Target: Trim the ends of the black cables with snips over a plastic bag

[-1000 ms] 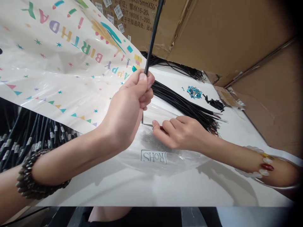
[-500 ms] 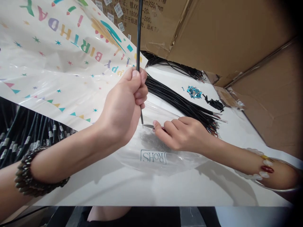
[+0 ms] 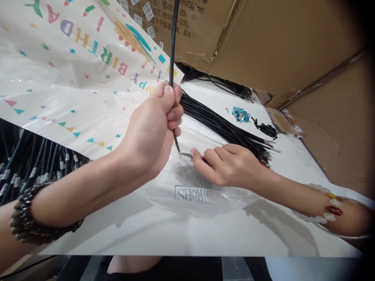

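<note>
My left hand (image 3: pixel 155 128) is closed around a black cable (image 3: pixel 172 47), which runs upright from the top edge of the view. Its lower end pokes out below my fist and tilts slightly to the right. From the right, my right hand (image 3: pixel 228 166) grips a small red-handled tool with a pointed metal tip (image 3: pixel 186 155). That tip meets the cable's lower end; most of the handle is hidden in my fingers, so its exact kind is unclear. Underneath lies a clear plastic bag (image 3: pixel 164 195) marked RoHS, with a patch of fine greyish strands (image 3: pixel 190 173) on it.
A bundle of black cables (image 3: pixel 216 121) with stripped ends lies behind my right hand. Beyond are blue foil scraps (image 3: pixel 241 114) and short black pieces (image 3: pixel 266 130). Cardboard (image 3: pixel 263 47) walls the back and right. A birthday-print sheet (image 3: pixel 58 78) partly covers more cables (image 3: pixel 38 160) at left.
The cable's lower end has swung slightly right, and the tool tip now lies across it a little higher. Both hands have otherwise barely moved.
</note>
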Motion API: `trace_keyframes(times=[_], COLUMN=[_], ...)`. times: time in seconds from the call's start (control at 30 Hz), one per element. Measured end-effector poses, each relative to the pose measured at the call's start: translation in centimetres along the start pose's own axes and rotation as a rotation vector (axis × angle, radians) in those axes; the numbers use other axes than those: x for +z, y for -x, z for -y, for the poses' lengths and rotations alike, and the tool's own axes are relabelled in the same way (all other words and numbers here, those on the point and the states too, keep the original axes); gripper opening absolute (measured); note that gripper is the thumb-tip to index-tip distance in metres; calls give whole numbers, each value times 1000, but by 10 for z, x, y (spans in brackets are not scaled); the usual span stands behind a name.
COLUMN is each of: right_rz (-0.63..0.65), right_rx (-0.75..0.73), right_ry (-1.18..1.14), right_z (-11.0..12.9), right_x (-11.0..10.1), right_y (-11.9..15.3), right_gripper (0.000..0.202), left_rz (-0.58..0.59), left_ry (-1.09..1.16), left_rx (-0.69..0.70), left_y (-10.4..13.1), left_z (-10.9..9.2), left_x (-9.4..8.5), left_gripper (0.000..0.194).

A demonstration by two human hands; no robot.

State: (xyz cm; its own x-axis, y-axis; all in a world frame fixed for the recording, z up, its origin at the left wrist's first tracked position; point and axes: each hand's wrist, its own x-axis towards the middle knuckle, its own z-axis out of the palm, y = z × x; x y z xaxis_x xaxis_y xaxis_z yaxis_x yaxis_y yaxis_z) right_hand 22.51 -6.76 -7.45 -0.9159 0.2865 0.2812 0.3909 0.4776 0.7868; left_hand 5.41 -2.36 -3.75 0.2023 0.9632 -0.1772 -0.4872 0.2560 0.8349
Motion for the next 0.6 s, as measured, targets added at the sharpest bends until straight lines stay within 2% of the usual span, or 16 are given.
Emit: trace_keyframes(times=[0.2,0.4,0.6], right_rz=[34,78,16], right_rx=[-29,-18,34], right_ry=[9,-6,-37], right_z=[-1,-1,1], right_x=[1,3,-1], right_y=[1,2,4], right_gripper=[8,5,5], left_rz=[-16,4,29], left_ry=[-3,33,27], left_rx=[8,74,162], left_y=[2,3,-1], left_z=[0,5,2], left_x=[0,-2,-3], left_gripper=[32,30,28])
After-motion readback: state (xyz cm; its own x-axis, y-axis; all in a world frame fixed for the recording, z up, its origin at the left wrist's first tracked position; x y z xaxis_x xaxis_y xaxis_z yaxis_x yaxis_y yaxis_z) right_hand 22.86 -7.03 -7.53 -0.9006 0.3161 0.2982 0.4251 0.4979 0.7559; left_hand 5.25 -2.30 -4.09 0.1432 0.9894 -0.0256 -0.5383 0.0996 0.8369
